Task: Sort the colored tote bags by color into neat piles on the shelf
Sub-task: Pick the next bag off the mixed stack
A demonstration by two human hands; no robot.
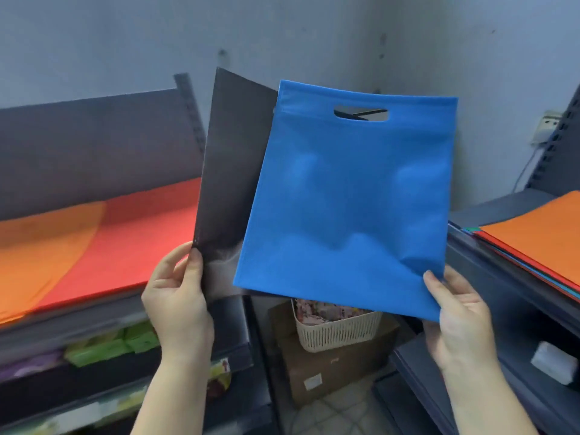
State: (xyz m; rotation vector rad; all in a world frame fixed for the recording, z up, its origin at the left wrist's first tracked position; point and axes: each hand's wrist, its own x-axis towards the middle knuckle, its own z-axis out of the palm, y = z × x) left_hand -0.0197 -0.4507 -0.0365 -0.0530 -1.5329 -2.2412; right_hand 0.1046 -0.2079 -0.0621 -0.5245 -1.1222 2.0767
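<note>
Now the right hand pinches the blue tote bag at its lower corner, midair between shelves; left hand grips a black bag. Light, floppy fabric, probably: hold the edges.

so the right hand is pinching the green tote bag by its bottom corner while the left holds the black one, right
Not quite: the bag pinched by the right hand is a blue tote bag, not green, as the head view shows. The rest stands: the grip is at its bottom corner, and the left hand holds the black tote bag.
</note>
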